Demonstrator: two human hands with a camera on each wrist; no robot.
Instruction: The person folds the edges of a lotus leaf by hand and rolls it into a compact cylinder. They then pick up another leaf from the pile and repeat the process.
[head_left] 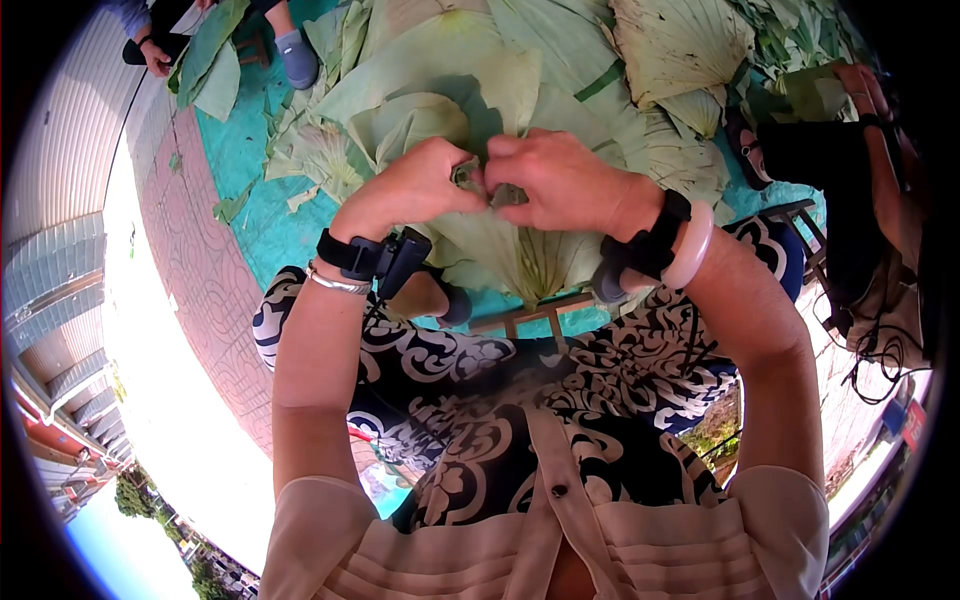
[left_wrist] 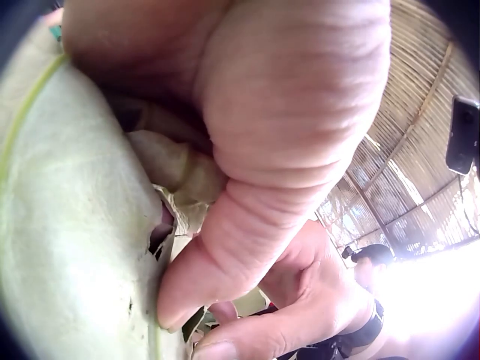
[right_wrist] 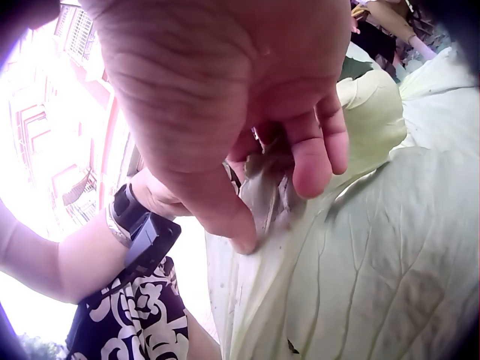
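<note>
Large pale green lotus leaves lie piled in front of my knees in the head view. My left hand (head_left: 410, 185) and right hand (head_left: 570, 182) meet over the pile, knuckles close together, each pinching a folded part of a lotus leaf (head_left: 550, 262). In the left wrist view, the left thumb presses on the leaf (left_wrist: 75, 217) near a torn, ragged edge, with the right hand (left_wrist: 300, 300) close below it. The right wrist view has the right thumb and fingers around a crumpled fold of leaf (right_wrist: 274, 199), while broad veined leaf (right_wrist: 382, 255) spreads out beside it.
A turquoise sheet (head_left: 225, 160) lies under the leaves. Another person's hand (head_left: 153, 58) is near leaves at the upper left, and a seated person (head_left: 830, 150) is at the right. A wooden stool edge (head_left: 535, 315) shows between my knees. Cables (head_left: 880, 360) hang at the right.
</note>
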